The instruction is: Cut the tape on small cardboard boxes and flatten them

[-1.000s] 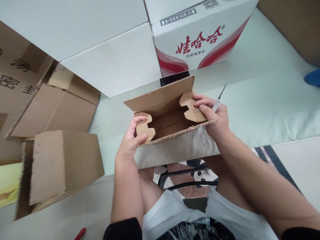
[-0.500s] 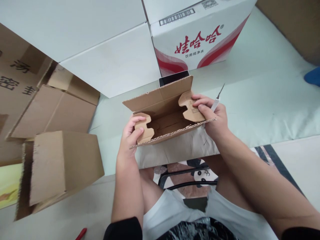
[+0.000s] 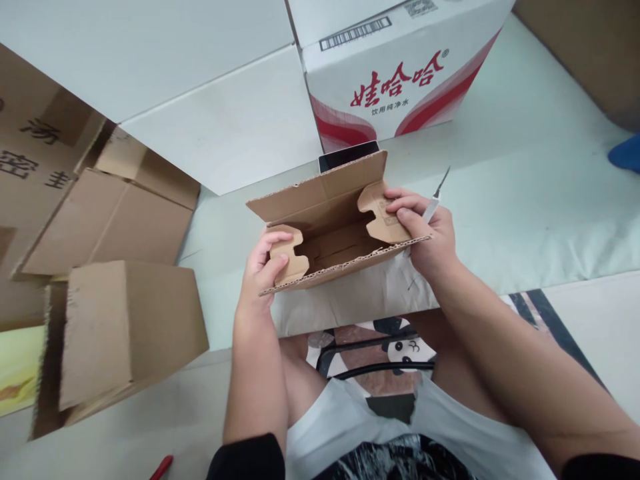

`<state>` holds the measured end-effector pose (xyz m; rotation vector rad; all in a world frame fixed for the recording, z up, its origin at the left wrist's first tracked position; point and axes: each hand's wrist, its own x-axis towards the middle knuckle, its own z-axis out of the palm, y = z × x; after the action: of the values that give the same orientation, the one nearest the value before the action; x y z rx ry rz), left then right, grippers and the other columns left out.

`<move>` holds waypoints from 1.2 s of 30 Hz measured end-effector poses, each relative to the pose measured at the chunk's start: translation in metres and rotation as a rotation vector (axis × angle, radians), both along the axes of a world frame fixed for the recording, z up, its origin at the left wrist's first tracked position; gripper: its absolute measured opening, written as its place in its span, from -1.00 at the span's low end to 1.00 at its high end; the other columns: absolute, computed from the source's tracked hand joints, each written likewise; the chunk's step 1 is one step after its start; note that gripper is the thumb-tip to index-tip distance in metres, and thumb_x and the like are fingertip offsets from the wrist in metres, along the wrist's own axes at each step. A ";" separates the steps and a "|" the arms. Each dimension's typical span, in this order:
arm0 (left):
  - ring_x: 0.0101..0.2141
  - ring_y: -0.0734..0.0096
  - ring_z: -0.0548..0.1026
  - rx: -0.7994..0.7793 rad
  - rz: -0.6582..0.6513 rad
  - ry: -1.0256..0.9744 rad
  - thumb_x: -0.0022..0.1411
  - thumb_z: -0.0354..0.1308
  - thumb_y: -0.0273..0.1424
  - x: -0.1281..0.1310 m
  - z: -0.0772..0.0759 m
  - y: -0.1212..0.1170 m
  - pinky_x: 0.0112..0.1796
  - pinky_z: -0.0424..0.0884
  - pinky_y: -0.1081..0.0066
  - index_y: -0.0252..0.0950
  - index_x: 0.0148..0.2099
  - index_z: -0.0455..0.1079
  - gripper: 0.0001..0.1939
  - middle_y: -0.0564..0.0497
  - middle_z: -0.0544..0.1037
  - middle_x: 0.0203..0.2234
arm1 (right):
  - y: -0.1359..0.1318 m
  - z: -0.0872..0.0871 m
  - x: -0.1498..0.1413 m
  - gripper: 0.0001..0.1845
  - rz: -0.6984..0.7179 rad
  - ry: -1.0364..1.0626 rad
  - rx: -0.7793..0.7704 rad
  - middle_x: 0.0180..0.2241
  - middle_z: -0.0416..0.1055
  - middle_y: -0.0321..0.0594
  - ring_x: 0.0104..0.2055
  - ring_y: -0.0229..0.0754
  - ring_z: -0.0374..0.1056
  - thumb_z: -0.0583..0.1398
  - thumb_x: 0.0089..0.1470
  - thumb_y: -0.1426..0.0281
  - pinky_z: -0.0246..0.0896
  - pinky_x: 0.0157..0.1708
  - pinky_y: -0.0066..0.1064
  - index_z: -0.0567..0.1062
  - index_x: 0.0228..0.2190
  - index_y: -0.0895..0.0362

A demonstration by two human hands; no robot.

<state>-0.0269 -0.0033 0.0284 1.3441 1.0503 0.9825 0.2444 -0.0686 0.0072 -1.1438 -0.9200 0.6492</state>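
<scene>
A small brown cardboard box (image 3: pixel 350 293) stands open in front of me, its top flaps up. My left hand (image 3: pixel 263 273) pinches the left notched side flap (image 3: pixel 285 257) between thumb and fingers. My right hand (image 3: pixel 427 230) presses the right notched side flap (image 3: pixel 383 217) with its fingertips and also grips a slim silver craft knife (image 3: pixel 433 203), whose blade points up and away. The far long flap (image 3: pixel 320 190) stands upright behind the opening. The inside of the box looks bare.
Large white cartons stand behind, one with red print (image 3: pixel 400 73). A dark phone-like slab (image 3: pixel 347 155) leans behind the box. Brown cardboard boxes (image 3: pixel 115 327) lie at the left. A red pen tip (image 3: pixel 161 467) shows at the bottom, a blue object (image 3: pixel 626 153) at the right edge.
My left hand has curled its fingers tighter round the left side flap, bending it slightly inward. The right hand and the knife have hardly moved.
</scene>
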 end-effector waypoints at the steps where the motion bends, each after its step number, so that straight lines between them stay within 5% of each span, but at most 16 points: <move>1: -0.22 0.28 0.46 -0.007 0.004 -0.006 0.00 0.31 -0.29 0.001 0.000 0.000 -0.34 0.40 0.40 -0.16 -0.16 0.56 -0.70 -0.04 0.52 -0.12 | 0.000 -0.001 0.000 -0.87 0.001 -0.005 -0.001 -0.09 0.60 -0.28 0.09 0.01 0.47 0.26 0.10 0.30 0.31 0.18 0.02 0.63 -0.43 -0.01; 13: -0.18 0.20 0.46 0.054 0.013 0.009 -0.04 0.30 -0.29 0.002 -0.004 0.002 -0.23 0.41 0.30 -0.19 -0.17 0.55 -0.69 -0.07 0.51 -0.18 | 0.000 -0.003 0.001 -0.87 0.012 -0.023 0.020 -0.08 0.60 -0.26 0.10 0.02 0.46 0.26 0.12 0.29 0.30 0.17 0.03 0.63 -0.41 -0.01; 17: -0.08 0.09 0.43 0.203 0.038 0.025 -0.12 0.24 -0.34 0.002 -0.009 0.005 -0.07 0.39 0.18 -0.20 -0.30 0.54 -0.76 -0.07 0.50 -0.18 | -0.002 0.001 0.000 -0.85 0.007 -0.100 0.038 -0.08 0.60 -0.24 0.06 0.00 0.48 0.24 0.14 0.28 0.32 0.10 -0.01 0.62 -0.40 -0.01; 20: -0.14 0.13 0.44 0.243 0.067 -0.037 -0.17 0.16 -0.39 -0.001 -0.010 0.006 -0.09 0.39 0.20 -0.21 -0.33 0.52 -0.74 -0.06 0.48 -0.23 | -0.005 0.009 0.001 -0.82 0.049 -0.346 0.118 -0.20 0.63 -0.24 -0.09 -0.05 0.52 0.22 0.15 0.33 0.30 0.02 -0.06 0.62 -0.43 0.01; 24: -0.31 0.24 0.43 0.121 0.034 -0.106 -0.17 0.13 -0.40 -0.007 -0.003 0.006 -0.34 0.34 0.32 -0.22 -0.25 0.49 -0.67 -0.04 0.49 -0.31 | -0.008 0.027 0.006 -0.77 0.308 -0.758 0.225 -0.20 0.66 -0.25 -0.28 -0.14 0.50 0.16 0.10 0.44 0.25 -0.18 -0.15 0.64 -0.34 0.02; 28: -0.36 0.27 0.42 0.058 -0.022 -0.085 -0.13 0.13 -0.39 -0.010 0.001 0.005 -0.40 0.29 0.34 -0.22 -0.22 0.47 -0.67 -0.04 0.50 -0.32 | -0.012 0.048 0.007 -0.69 0.451 -1.022 0.032 0.08 0.55 -0.14 -0.10 -0.01 0.49 0.16 0.05 0.44 0.27 -0.21 -0.17 0.66 -0.23 0.03; 32: -0.29 0.20 0.44 0.091 -0.031 -0.051 -0.09 0.12 -0.34 -0.012 0.002 0.006 -0.31 0.36 0.27 -0.22 -0.18 0.51 -0.64 -0.08 0.52 -0.27 | -0.016 0.057 0.005 -0.81 0.510 -0.979 -0.061 0.10 0.47 -0.04 0.08 0.07 0.44 0.15 0.05 0.41 0.34 -0.13 -0.17 0.59 -0.35 0.09; 36: 0.11 -0.08 0.35 0.246 -0.148 0.183 -0.05 0.15 -0.25 -0.021 0.011 0.005 0.16 0.27 0.00 -0.20 -0.11 0.62 -0.57 -0.13 0.50 0.02 | -0.015 0.042 0.005 -0.79 0.403 -0.696 0.056 0.10 0.39 -0.01 0.13 0.08 0.40 0.15 0.15 0.20 0.38 -0.04 -0.09 0.48 -0.34 0.07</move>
<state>-0.0479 0.0019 0.0397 1.7149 0.9711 0.9121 0.2493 -0.0835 0.0493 -1.1588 -1.7824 0.5402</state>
